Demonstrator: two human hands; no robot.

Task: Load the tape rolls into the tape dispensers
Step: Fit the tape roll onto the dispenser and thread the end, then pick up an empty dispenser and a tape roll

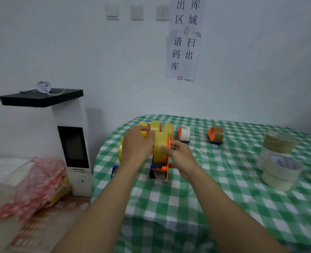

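1. Progress: several orange plastic dispensers w/ glossy yellow tape rolls (156, 126) already stand at the far edge of the green-and-white checked tablecloth (224, 179). To their right, one dispenser w/ a white roll (184, 133), then one w/ a brown roll (217, 133). All look loaded.
2. In hand now: the near orange plastic dispenser w/ dark base (161, 166), a translucent yellow tape roll (160, 147) sitting on its wheel. Judged: roll seated or nearly; threading the tape end prob. left.
3. Left hand (137, 146): fingers curled over the roll's left side, gripping it. It hides another yellow roll (121, 149) and a blue-based part behind it; can't tell if that one is finished.
4. Right hand (181, 155): fingertips pinch the roll's right edge/orange side plate; exact contact blurred.
5. Still to load: a stack of loose rolls at right, well apart, w/ a matte brown roll (278, 142) on top of pale, whitish ones (278, 173).
6. Textures: tape smooth, shiny; cloth looks like wipeable plastic, slightly creased.
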